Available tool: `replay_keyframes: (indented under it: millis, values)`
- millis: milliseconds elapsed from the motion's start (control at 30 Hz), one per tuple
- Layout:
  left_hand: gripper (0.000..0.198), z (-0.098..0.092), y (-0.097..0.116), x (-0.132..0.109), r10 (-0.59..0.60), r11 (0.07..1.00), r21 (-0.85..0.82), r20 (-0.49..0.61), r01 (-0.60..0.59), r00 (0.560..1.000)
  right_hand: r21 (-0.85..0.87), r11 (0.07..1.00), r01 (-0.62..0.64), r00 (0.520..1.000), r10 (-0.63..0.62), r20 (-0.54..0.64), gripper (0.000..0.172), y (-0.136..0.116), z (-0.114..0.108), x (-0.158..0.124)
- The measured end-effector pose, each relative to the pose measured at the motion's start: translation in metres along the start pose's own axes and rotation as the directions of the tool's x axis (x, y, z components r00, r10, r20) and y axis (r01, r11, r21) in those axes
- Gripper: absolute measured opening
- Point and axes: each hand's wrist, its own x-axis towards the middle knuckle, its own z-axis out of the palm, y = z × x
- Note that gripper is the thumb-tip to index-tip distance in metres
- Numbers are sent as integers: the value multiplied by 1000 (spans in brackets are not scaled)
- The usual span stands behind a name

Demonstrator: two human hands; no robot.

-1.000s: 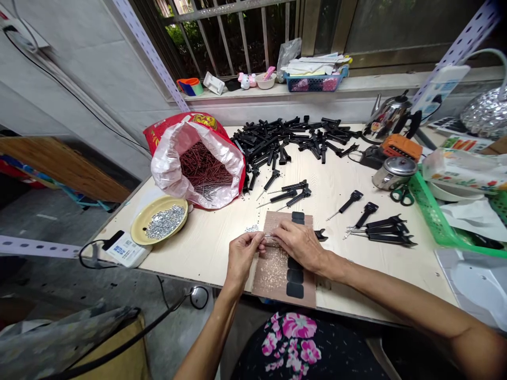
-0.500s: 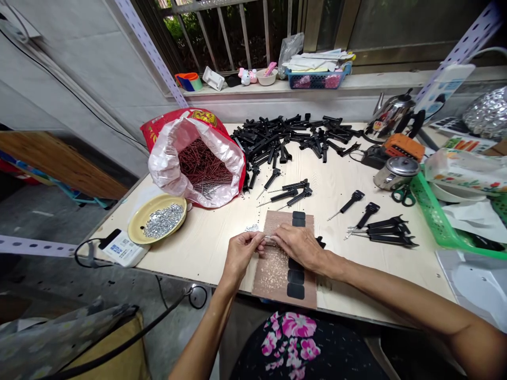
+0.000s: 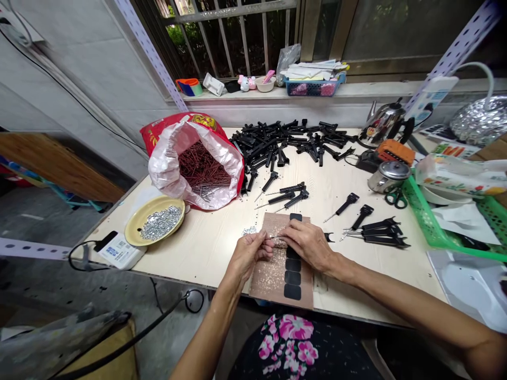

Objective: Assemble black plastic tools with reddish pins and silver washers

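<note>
1. Head view, hands: pinching a thin, pale metal shaft [image 3: 274, 237] with thumb and forefinger of the left hand [image 3: 249, 250]; bunching the fingers of the right hand [image 3: 308, 245] close together, apparently around a black plastic handle with a forked end [image 3: 329, 237], though mostly hidden beneath the palm.
2. Same view, reasons: held lengthwise between both hands, probably to steady so slim a piece; worked above a flat brown board [image 3: 264, 289] with rounded black squares [image 3: 292, 277], likely to spare the surface beneath. Kept near the left hand, perhaps for quick reach: a small scatter of silvery bits [image 3: 249, 231], with more in a yellow oval plate [image 3: 132, 237].
3. Same view, surface: spread over a pale wood-grain bench [image 3: 209, 250], a red-and-white sack [image 3: 164, 169] of dark red rods [image 3: 204, 168], a heap of black plastic handles [image 3: 259, 141], and shafted black handles [image 3: 382, 240] to the right.
4. Same view, room: set beneath a barred window [image 3: 241, 39], beside a grey tiled wall [image 3: 99, 74].
</note>
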Motion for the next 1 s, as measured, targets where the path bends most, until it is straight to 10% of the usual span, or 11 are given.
replay_keyframes:
  millis: [333,500,633,833,1000]
  values:
    - [40,8,-4,0,97,971,227,-56,-81,994,7,999,-44,999,45,-29,23,17,-6,-18]
    - [33,5,-15,-2,516,571,732,30,-370,856,-99,992,-80,997,77,-30,24,61,-16,-9]
    - [36,3,-36,1,591,251,859,229,-446,774,-114,993,-22,999,26,34,27,78,-13,-8]
    - [39,0,-57,10,597,95,890,308,-446,741,93,959,267,939,-281,199,31,50,-1,-41]
    - [39,2,-57,10,605,57,902,310,-428,733,43,998,37,989,-43,144,32,63,-5,-35]
